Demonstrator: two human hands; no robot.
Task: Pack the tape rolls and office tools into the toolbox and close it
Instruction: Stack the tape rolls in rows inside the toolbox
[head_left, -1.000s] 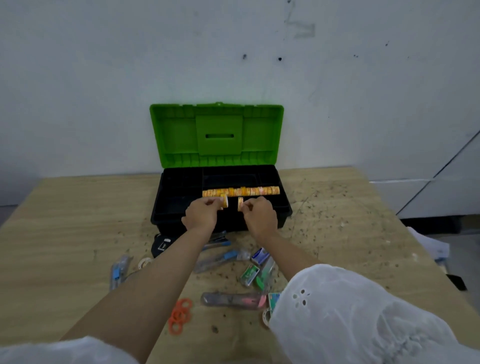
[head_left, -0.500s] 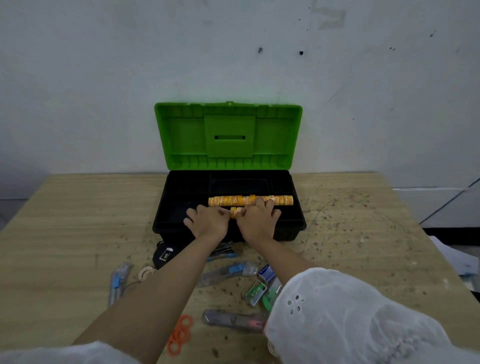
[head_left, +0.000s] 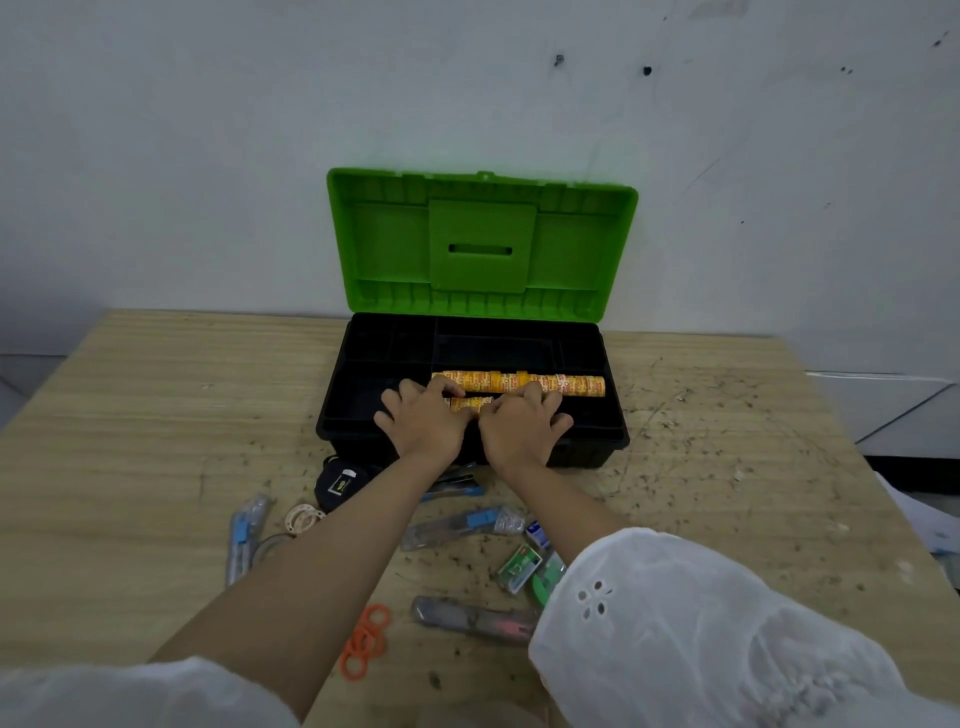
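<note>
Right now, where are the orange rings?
In the head view, the orange rings lie on the wooden table near its front edge, just right of the left forearm, with a grey utility knife to their right.

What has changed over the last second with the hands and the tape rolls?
Both hands went down into the toolbox. The left hand and right hand now press flat on the short row of tape rolls they carried in. The long tape row, green lid and tools on the table stayed put.
</note>
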